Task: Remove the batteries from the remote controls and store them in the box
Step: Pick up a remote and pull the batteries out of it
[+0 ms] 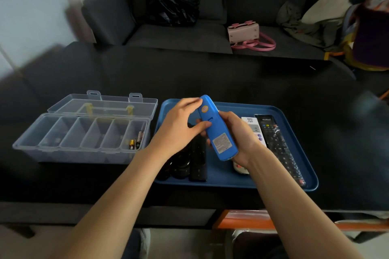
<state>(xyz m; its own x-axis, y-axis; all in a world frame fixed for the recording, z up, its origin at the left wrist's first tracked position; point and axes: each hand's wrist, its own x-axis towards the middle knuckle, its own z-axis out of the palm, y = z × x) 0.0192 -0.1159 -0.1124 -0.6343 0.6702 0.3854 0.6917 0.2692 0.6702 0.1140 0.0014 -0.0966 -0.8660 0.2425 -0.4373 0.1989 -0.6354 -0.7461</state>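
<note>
A blue remote control (216,130) is held back-side up above the blue tray (273,111), its battery cover closed. My right hand (237,141) grips its lower half from underneath. My left hand (181,126) holds the upper half, thumb pressing near the cover's notch. On the tray lie black remotes (197,160) below my left hand, a white remote (253,130) and a long black remote (280,147) on the right. To the left of the tray stands a clear plastic box (82,139), lid open, with a few batteries (135,143) in its rightmost compartment.
The black table (210,73) carries box and tray. Behind it a dark sofa (179,33) holds a black bag (172,4), a pink handbag (245,32) and clothes (311,19). An orange-edged object (252,218) sits below the table's near edge.
</note>
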